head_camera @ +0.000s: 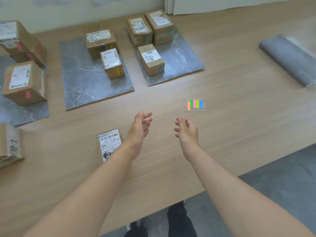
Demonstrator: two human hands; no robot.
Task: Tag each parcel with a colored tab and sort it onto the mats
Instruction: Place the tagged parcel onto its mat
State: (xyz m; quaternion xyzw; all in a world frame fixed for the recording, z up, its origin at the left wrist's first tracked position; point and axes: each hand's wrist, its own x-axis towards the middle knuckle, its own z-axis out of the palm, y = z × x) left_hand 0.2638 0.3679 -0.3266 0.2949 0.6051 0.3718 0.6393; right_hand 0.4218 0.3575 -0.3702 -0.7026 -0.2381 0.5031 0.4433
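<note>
Head view: the left hand (140, 127) and right hand (187, 132) hover empty over the table (239, 103), fingers relaxed, touching nothing. A flat parcel (109, 141) (no tab visible on it) lies near, just left of the left wrist, so tagging it looks next; that calls for the right hand to pinch one strip off the tab sheet (195, 105) just beyond it.

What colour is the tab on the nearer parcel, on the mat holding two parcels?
The tab is bright green; the head view shows it.
</note>
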